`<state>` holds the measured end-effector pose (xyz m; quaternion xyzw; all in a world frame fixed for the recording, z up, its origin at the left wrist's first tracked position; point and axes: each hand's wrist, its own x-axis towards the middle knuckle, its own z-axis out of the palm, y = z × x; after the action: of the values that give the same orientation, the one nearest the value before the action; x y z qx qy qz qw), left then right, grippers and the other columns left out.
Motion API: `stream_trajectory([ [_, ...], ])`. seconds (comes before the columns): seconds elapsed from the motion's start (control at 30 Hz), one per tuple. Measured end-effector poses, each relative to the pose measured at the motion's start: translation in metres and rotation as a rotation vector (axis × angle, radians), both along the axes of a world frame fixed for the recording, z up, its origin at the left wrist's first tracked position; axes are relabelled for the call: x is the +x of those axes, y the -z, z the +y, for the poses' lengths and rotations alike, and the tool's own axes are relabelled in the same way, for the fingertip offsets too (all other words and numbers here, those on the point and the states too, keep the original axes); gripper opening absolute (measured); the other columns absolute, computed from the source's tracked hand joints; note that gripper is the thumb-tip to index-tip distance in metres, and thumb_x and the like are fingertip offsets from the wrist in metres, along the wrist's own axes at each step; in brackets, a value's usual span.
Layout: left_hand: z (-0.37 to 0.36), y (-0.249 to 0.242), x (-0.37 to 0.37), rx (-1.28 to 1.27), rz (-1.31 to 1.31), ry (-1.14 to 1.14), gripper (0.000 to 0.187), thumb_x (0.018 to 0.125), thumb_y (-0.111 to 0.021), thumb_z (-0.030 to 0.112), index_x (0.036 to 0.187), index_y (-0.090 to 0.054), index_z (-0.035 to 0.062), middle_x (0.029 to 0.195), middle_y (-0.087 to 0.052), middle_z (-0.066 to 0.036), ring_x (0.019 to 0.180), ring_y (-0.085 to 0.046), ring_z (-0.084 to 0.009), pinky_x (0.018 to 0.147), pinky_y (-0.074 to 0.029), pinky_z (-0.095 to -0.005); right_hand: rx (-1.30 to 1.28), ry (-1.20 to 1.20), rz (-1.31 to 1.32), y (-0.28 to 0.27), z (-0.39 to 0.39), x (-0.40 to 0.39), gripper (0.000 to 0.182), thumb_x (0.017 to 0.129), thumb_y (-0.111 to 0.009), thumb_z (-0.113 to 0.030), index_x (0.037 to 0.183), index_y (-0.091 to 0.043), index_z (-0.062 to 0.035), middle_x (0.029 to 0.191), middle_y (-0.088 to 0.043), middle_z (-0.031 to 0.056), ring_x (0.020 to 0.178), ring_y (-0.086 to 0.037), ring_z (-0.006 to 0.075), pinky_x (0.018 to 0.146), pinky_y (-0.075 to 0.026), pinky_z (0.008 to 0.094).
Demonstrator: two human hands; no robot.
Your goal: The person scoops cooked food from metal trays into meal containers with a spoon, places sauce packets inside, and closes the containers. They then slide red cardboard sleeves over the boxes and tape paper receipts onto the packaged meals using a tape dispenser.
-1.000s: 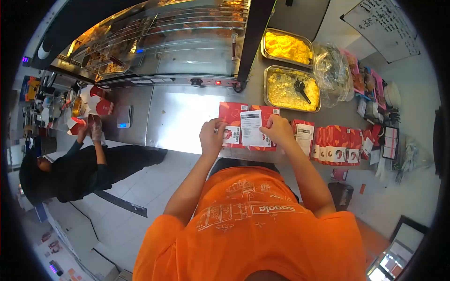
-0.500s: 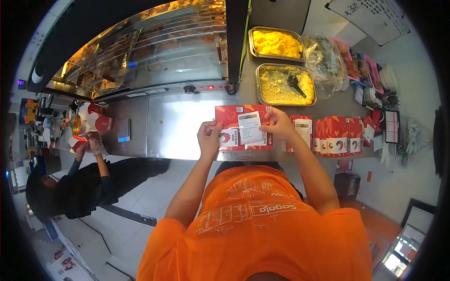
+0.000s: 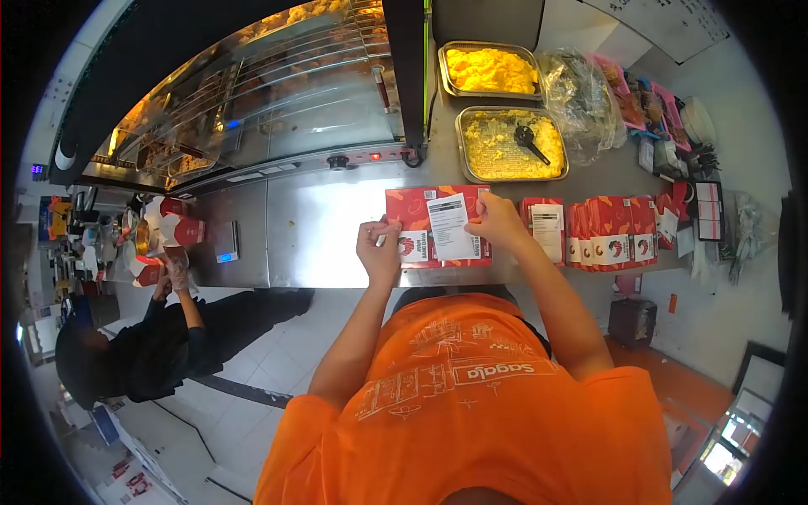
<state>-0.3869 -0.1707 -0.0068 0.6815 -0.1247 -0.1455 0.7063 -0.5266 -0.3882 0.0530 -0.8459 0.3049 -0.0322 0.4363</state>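
A flat red and white food carton [image 3: 406,206] is held at the near edge of the steel counter. A white printed label [image 3: 452,236] lies slightly tilted across its front. My left hand [image 3: 379,251] is closed on the carton's left edge, thumb over fingers. At the upper right edge, my right hand [image 3: 500,220] grips the carton, its thumb at the label's right side. Some of its fingers are hidden behind. Just right of that hand, another red carton [image 3: 543,252] with a white label lies on the counter, beside a stack of similar cartons [image 3: 612,240].
Two metal trays of yellow food stand at the back, one [image 3: 491,93] behind the other [image 3: 513,178]; a black scoop [image 3: 532,145] lies in the nearer. A glass display warmer [image 3: 295,109] fills the back left. Far left, a co-worker [image 3: 151,345] handles boxes near a scale [image 3: 225,241].
My view has shifted slightly. My right thumb stays at the label while both hands keep the carton in nearly the same place. The co-worker's hands have moved a little around a box.
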Motion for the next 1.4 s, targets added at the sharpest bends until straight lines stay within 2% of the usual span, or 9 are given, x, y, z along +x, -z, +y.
stream_trajectory([
  [0.3,-0.008,-0.034,-0.011,0.259,-0.073,-0.166,0.033,0.087,-0.074,0.010,0.109,-0.054,-0.0026,0.106,-0.065,-0.015,0.110,-0.063,-0.0242,0.079,-0.056,-0.0356,-0.310,0.160,0.244,-0.012,0.004,-0.008,0.059,0.061,-0.090,-0.033,0.094,-0.051,-0.0044,0.081,-0.065,0.0125,0.075,-0.065,0.0250,0.067,-0.051,0.0373],
  [0.57,-0.001,-0.036,0.005,0.496,0.095,0.230,0.043,0.098,-0.062,0.024,0.125,-0.054,-0.0083,0.108,-0.067,-0.021,0.091,-0.068,-0.0196,0.057,-0.053,-0.0278,0.967,0.319,-0.489,0.096,-0.002,-0.062,0.034,0.093,-0.069,-0.013,0.123,-0.056,-0.0049,0.113,-0.065,0.0062,0.105,-0.061,0.0161,0.096,-0.047,0.0311],
  [0.7,-0.011,-0.049,0.000,0.619,0.159,0.324,0.071,0.091,-0.069,0.037,0.133,-0.043,-0.0137,0.107,-0.066,-0.028,0.091,-0.070,-0.0275,0.068,-0.056,-0.0321,0.953,0.261,-0.561,0.102,0.005,-0.060,0.043,0.100,-0.060,-0.021,0.138,-0.049,-0.0056,0.126,-0.059,0.0082,0.113,-0.056,0.0145,0.103,-0.042,0.0310],
  [0.77,-0.015,-0.022,-0.013,0.704,-0.842,0.124,0.097,0.082,-0.078,0.043,0.140,-0.028,-0.0174,0.108,-0.066,-0.027,0.084,-0.071,-0.0297,0.070,-0.057,-0.0347,1.079,0.541,-0.733,0.088,0.022,-0.043,0.059,0.105,-0.047,-0.039,0.151,-0.032,-0.0072,0.142,-0.049,0.0108,0.125,-0.052,0.0178,0.110,-0.038,0.0322],
  [0.8,-0.014,-0.016,-0.012,0.722,-0.447,0.272,0.103,0.078,-0.082,0.035,0.145,-0.021,-0.0132,0.110,-0.066,-0.026,0.080,-0.071,-0.0311,0.073,-0.057,-0.0354,0.989,0.410,-0.721,0.087,0.028,-0.036,0.073,0.103,-0.038,-0.055,0.157,-0.017,-0.0109,0.153,-0.037,0.0101,0.135,-0.043,0.0206,0.113,-0.036,0.0351],
  [1.03,-0.009,-0.017,0.002,0.484,0.044,0.396,0.075,0.093,-0.065,0.020,0.151,-0.021,0.0045,0.101,-0.068,-0.018,0.070,-0.068,-0.0243,0.064,-0.055,-0.0340,1.055,0.256,-0.594,0.107,0.021,-0.043,0.076,0.097,-0.042,-0.061,0.158,-0.019,-0.0209,0.150,-0.042,0.0055,0.133,-0.047,0.0209,0.104,-0.047,0.0388],
  [1.2,0.016,-0.012,0.024,0.205,0.384,0.432,0.057,0.102,-0.051,0.028,0.151,-0.030,0.0089,0.129,-0.056,-0.016,0.110,-0.057,-0.0173,0.091,-0.048,-0.0307,0.813,0.257,-0.477,0.116,0.016,-0.049,0.070,0.101,-0.043,-0.055,0.155,-0.027,-0.0142,0.148,-0.045,0.0063,0.132,-0.047,0.0183,0.108,-0.043,0.0352],
  [1.3,0.017,-0.016,0.023,0.151,0.446,0.289,0.065,0.099,-0.057,0.036,0.151,-0.031,0.0077,0.127,-0.058,-0.017,0.110,-0.058,-0.0202,0.094,-0.048,-0.0330,1.072,0.397,-0.618,0.096,0.021,-0.049,0.062,0.105,-0.041,-0.049,0.152,-0.035,-0.0091,0.142,-0.052,0.0054,0.127,-0.051,0.0161,0.107,-0.041,0.0327],
  [1.4,0.006,-0.018,0.018,0.520,0.488,0.435,0.073,0.093,-0.064,0.048,0.149,-0.035,0.0101,0.129,-0.059,-0.015,0.113,-0.058,-0.0256,0.095,-0.047,-0.0387,1.152,0.402,-0.510,0.090,0.041,-0.042,0.041,0.106,-0.038,-0.044,0.114,-0.064,-0.0145,0.108,-0.066,0.0026,0.097,-0.064,0.0154,0.081,-0.053,0.0318],
])
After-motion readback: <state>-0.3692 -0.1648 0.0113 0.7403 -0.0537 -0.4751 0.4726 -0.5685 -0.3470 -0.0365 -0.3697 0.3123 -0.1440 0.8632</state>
